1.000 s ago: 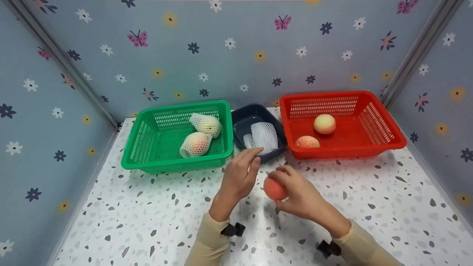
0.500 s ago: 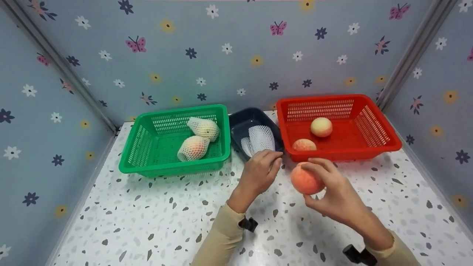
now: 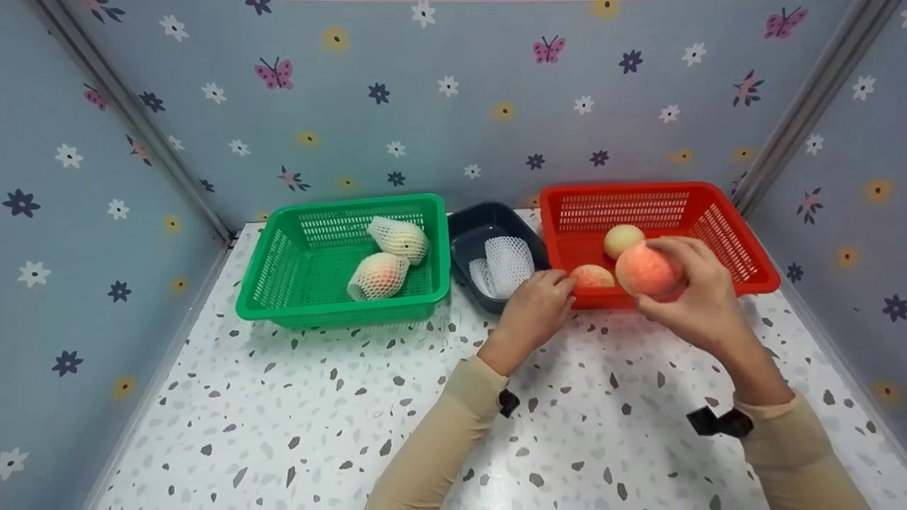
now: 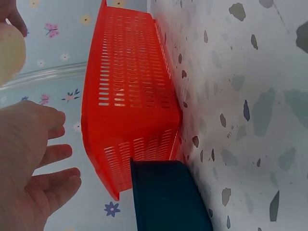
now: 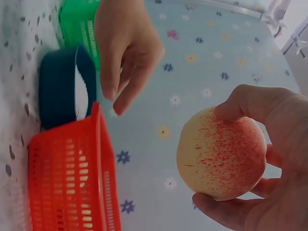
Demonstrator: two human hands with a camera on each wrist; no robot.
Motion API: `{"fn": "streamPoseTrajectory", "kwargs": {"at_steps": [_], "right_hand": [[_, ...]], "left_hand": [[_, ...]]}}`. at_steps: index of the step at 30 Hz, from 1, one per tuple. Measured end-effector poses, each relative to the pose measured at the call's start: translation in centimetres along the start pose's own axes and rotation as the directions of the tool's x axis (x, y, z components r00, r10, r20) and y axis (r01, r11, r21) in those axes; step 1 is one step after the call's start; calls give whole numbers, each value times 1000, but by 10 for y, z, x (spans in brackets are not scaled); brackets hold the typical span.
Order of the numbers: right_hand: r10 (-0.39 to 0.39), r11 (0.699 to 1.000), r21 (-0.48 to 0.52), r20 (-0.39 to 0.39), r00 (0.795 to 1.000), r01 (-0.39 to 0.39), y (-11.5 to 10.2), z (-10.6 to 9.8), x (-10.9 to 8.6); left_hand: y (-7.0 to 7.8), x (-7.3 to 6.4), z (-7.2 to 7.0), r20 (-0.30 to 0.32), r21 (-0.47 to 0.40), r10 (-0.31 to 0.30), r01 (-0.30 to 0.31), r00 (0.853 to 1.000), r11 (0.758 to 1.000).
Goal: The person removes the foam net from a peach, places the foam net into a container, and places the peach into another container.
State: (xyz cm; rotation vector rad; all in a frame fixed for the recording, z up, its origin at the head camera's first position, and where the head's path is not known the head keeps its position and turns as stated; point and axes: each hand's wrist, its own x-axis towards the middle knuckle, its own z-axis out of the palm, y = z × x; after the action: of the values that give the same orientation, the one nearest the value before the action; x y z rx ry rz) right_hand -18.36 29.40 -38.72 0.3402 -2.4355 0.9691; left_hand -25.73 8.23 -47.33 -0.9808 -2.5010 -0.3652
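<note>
White speckled table (image 3: 283,404), floral walls (image 3: 482,49), held peach (image 3: 646,270)

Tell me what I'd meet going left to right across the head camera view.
Green basket, two netted peaches inside it, dark blue tray holding white netting, left hand, front peach in the red basket, held peach, right hand. The red basket and its pale peach overlap the last things, so I left them unplaced.

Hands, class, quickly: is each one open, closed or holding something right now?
Left hand: open, fingers loosely bent, holding nothing.
Right hand: holding a peach between thumb and fingers.
</note>
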Motion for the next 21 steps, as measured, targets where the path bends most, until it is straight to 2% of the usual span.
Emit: {"fn": "streamPoseTrajectory", "kwargs": {"at_steps": [3, 6, 12, 21], "right_hand": [[51, 998, -20, -7, 999, -52, 16, 2, 13], [124, 992, -36, 13, 992, -124, 33, 7, 23], [231, 971, -74, 63, 971, -226, 64, 20, 34], [297, 954, -103, 170, 940, -282, 93, 36, 47]], "left_hand": [[2, 4, 4, 52, 42, -22, 20, 998, 999], [4, 5, 7, 78, 63, -38, 33, 996, 997], [9, 7, 12, 44, 75, -24, 21, 999, 997], [11, 16, 8, 41, 133, -9, 4, 999, 991]]}}
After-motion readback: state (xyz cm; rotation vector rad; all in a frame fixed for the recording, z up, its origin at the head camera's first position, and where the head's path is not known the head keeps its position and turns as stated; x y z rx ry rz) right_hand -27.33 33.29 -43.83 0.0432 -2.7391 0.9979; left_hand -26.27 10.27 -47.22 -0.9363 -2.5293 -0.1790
